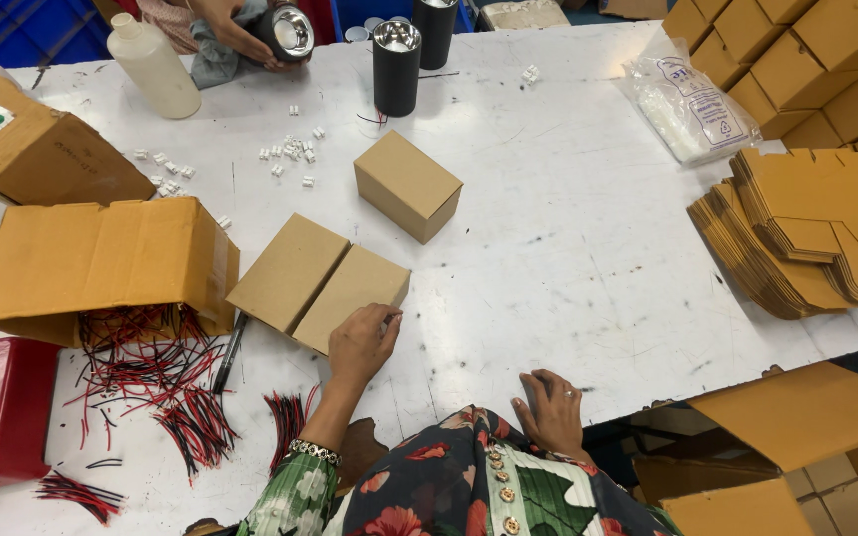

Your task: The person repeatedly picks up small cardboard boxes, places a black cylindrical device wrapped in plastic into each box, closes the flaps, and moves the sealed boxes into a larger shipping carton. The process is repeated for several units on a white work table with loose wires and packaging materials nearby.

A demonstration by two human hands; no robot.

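Plain brown cardboard boxes (318, 281) lie on a scuffed white desk (568, 238), beside red-and-black wire bundles (156, 372), matte black metal cylinders (395, 67) and a dark red-and-green floral sleeve (300, 494).

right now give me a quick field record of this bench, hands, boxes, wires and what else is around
left hand: fingers on the near edge of a flat-lying closed brown box
right hand: resting at the table edge, holding nothing
second box: closed, standing apart further back
wires: red and black, spilling from a large carton tipped on its side
flat box blanks: stacked at right
other person's hand: wiping a black cylinder with a cloth
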